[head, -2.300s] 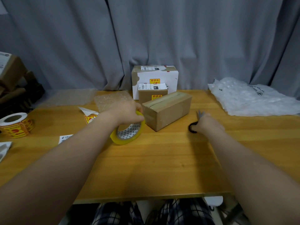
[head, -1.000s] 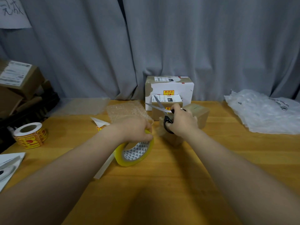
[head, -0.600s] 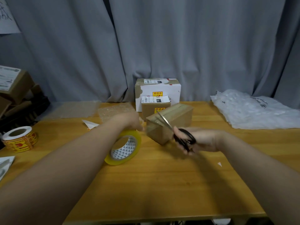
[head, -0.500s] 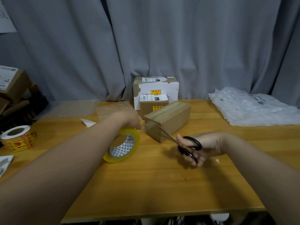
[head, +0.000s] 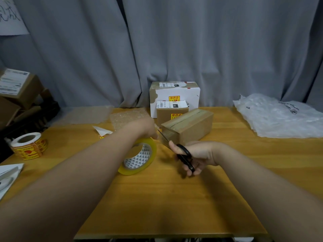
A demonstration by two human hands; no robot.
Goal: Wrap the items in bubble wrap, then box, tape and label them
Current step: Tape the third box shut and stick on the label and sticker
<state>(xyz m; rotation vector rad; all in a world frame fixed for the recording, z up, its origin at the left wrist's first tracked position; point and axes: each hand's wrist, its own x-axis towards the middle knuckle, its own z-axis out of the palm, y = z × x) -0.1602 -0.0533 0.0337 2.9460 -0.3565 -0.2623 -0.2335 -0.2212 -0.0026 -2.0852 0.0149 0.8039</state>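
Observation:
A long brown cardboard box (head: 191,126) lies at the table's middle with clear tape along its top seam. My left hand (head: 142,129) grips a yellowish roll of clear tape (head: 139,158), tilted on its edge just left of the box. A strip of tape stretches from the roll to the box's near end. My right hand (head: 195,154) holds black-handled scissors (head: 181,153), their blades pointing up-left at that strip between roll and box.
Two labelled boxes, a white one (head: 176,92) and a small brown one (head: 172,111), stand behind. Bubble wrap sheets (head: 127,116) lie at back left, a plastic bag pile (head: 277,116) at right, a yellow sticker roll (head: 28,145) at left, more cartons (head: 15,89) beyond.
My right hand picked up the scissors from the table, lifted them over the box, then brought them down to the near end, blades now at the tape strip. The left hand kept the roll.

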